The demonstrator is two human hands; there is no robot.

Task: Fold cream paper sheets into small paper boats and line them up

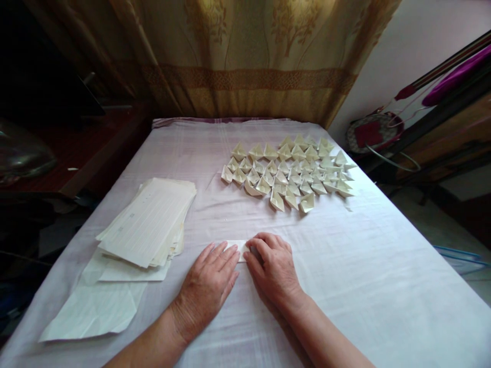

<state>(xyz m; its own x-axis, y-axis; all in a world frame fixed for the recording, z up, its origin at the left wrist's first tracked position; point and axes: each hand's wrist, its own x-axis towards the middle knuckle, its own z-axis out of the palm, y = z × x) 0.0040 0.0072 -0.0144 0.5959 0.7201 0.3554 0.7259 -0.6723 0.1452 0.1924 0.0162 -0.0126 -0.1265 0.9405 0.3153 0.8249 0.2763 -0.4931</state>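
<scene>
My left hand (pixel 209 281) lies flat, fingers stretched out and together, pressing on a small folded piece of white paper (pixel 238 247) on the cloth-covered table (pixel 383 286). My right hand (pixel 270 266) rests beside it with fingers curled down onto the same paper. Most of the paper is hidden under both hands. A stack of lined paper sheets (pixel 148 222) lies to the left of my left hand. Beyond my hands sits a cluster of several folded paper boats (pixel 291 171).
Loose flat sheets (pixel 92 306) lie under and in front of the stack near the table's left edge. A patterned curtain (pixel 245 56) hangs behind the table. Dark wooden furniture (pixel 76 148) stands at left; a shelf with cloth items (pixel 441 117) stands at right.
</scene>
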